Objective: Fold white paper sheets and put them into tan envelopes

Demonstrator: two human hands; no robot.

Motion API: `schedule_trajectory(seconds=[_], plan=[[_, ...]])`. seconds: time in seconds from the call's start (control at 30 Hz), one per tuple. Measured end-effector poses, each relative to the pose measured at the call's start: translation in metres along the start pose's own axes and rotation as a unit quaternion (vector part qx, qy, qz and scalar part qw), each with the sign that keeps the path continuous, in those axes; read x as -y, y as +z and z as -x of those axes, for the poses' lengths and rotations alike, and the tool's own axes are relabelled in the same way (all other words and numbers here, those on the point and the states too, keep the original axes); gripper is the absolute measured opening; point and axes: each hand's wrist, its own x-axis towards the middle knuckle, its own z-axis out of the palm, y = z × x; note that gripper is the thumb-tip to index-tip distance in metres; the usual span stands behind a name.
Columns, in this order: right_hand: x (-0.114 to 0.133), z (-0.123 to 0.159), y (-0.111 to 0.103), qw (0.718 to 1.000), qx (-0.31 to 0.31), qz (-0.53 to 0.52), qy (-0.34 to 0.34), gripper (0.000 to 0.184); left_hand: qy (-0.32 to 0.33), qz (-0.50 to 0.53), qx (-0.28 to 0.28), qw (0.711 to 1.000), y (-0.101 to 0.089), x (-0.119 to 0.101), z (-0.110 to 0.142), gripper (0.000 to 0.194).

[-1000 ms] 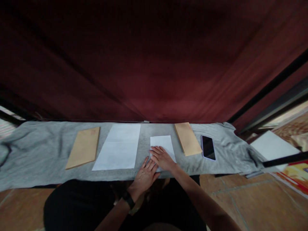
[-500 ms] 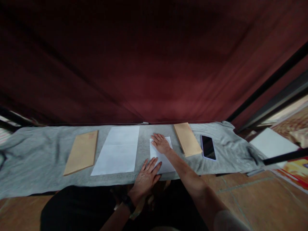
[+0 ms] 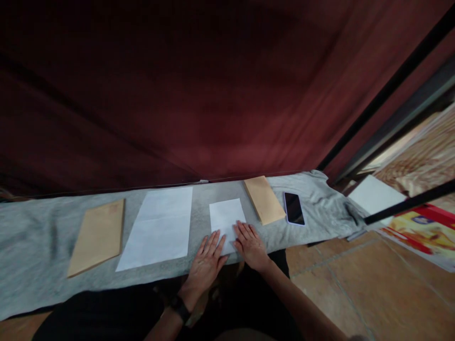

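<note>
While both hands press on its near part, the smaller white sheet (image 3: pixel 225 213) lies flat on the cloth-covered counter (image 3: pixel 201 222), its far end uncovered. The left hand (image 3: pixel 206 264) reaches over the sheet's near left edge, and the right hand (image 3: pixel 251 245) rests along its right side; the two are apart. Neither grip is clamped on anything: fingers stretch out, palms down, presumably so the paper stays flat and does not slide. Just beyond the left hand lies the larger white sheet (image 3: pixel 156 232), a faint crease across it, spread out perhaps so that it stays within reach. Outside these papers, the left brown bundle (image 3: pixel 97 237) and the right brown bundle (image 3: pixel 265 201) sit one on each side, which seems to leave the middle free for handling. The phone (image 3: pixel 294 208) lies face up just beside the right bundle, likely set out of the way. Counted on the counter: two white sheets, two brown bundles, one phone; how many pieces each bundle contains, I cannot tell.
</note>
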Motion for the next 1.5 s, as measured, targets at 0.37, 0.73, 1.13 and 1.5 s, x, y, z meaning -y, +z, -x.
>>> schedule_trajectory(seconds=[0.37,0.73,1.13,1.5], plan=[[-0.008,0.015,-0.009,1.0,0.004,-0.006,0.019,0.057,-0.053,0.013,-0.038,0.998,-0.01,-0.011,-0.004,0.058],[-0.008,0.016,-0.01,1.0,0.006,-0.007,0.016,0.059,-0.062,0.019,-0.007,0.998,0.007,-0.016,0.001,0.064],[-0.014,0.024,-0.025,0.997,0.056,-0.017,-0.058,0.063,-0.061,0.015,0.004,0.998,-0.011,-0.001,0.008,0.058],[-0.02,0.026,-0.026,0.994,0.076,-0.04,-0.068,0.067,-0.062,0.009,0.011,0.998,-0.013,-0.001,0.002,0.044]])
